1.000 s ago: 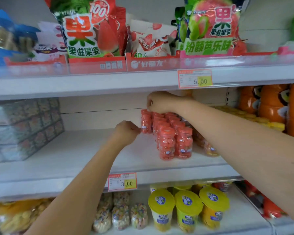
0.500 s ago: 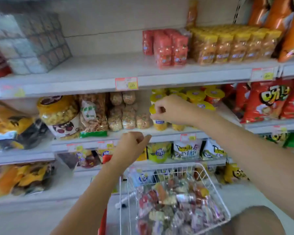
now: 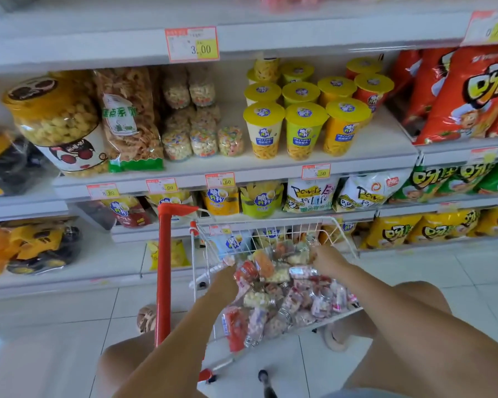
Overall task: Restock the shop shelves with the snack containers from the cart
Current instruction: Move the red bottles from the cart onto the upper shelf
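A white wire cart basket [image 3: 266,225] with a red handle post [image 3: 163,268] stands in front of me. It is heaped with several small clear snack containers [image 3: 285,294], some red, some pale. My left hand [image 3: 224,280] reaches into the left side of the heap, beside a red container. My right hand [image 3: 328,259] is down in the far right of the heap. The fingers of both hands are buried among the containers, so any grip is hidden.
Shop shelves rise behind the cart. One shelf carries small jars of coloured snacks [image 3: 203,139], yellow-lidded cups [image 3: 305,124], a large popcorn jar [image 3: 55,119] and red snack bags [image 3: 466,93]. Bagged snacks fill the lower shelves. My knees flank the cart on the white tiled floor [image 3: 55,340].
My view has dropped from the upper shelf with the red bottles to the cart. Both hands left the shelf and came down into the basket's heap of containers.
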Action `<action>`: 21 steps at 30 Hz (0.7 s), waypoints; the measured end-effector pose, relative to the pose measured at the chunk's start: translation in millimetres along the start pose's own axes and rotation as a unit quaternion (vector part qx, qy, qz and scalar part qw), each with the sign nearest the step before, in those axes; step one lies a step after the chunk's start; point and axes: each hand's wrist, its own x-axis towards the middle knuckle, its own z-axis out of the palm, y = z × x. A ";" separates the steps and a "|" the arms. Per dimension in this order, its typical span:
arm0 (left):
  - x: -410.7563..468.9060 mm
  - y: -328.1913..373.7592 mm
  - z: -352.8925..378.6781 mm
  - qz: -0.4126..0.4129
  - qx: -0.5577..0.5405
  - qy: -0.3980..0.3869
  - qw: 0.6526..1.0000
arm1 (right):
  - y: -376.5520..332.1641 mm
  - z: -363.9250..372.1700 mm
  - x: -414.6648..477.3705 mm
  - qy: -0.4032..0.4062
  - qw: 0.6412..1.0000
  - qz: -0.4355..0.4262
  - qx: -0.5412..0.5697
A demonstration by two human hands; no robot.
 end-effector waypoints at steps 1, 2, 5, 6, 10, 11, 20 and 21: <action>3.4 -1.7 4.8 -0.011 -0.006 -0.002 1.000 | 1.2 9.3 1.9 -0.002 1.000 0.005 -0.015; 8.2 -3.3 9.7 -0.019 -0.011 0.004 1.000 | 2.6 18.7 4.7 0.000 1.000 0.010 -0.025; 23.2 -5.8 20.0 -0.026 0.027 -0.003 0.999 | 9.2 35.7 14.3 0.005 0.999 0.034 -0.026; 28.4 -7.6 23.2 -0.023 0.052 -0.015 0.998 | 13.3 39.0 19.6 -0.014 0.999 0.038 -0.016; 44.6 -9.3 28.3 -0.012 0.109 0.000 0.994 | 24.4 45.4 35.8 -0.046 0.996 0.034 0.070; 48.5 -9.7 28.2 -0.012 0.109 0.007 0.994 | 25.7 48.0 38.6 -0.028 0.994 0.034 0.101; 81.3 -8.5 40.6 -0.068 0.197 -0.051 0.977 | 24.3 36.6 69.8 -0.136 0.983 -0.007 -0.121; 82.1 -6.5 44.4 -0.065 0.206 -0.034 0.976 | 24.4 37.4 70.5 -0.148 0.973 -0.030 -0.175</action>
